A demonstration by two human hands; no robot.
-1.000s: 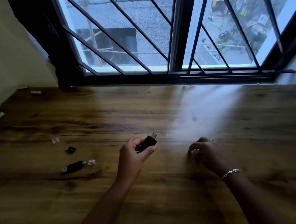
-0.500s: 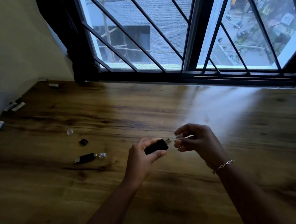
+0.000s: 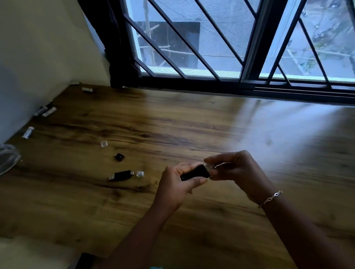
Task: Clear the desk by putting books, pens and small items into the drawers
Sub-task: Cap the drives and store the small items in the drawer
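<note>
Right hand (image 3: 238,173), down on brown wooden desk (image 3: 256,128) 1 s ago, now pinches small clear plastic cap (image 3: 209,168) onto black rectangular USB stick (image 3: 194,175) gripped by left hand (image 3: 177,186), above desk mid. Prob. capping b4 stowing in drawer.

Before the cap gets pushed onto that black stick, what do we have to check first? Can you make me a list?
1. Grip: the left hand holds the black stick: ok.
2. The right hand pinches the clear cap at the stick's end: ok.
3. Cap fully on: cannot tell, fingers hide it.
4. The second stick on the desk is capped: not ok. Its plug is bare, and a loose cap lies beside it.
5. Drawer open and ready: cannot tell, none clearly in view.
</note>
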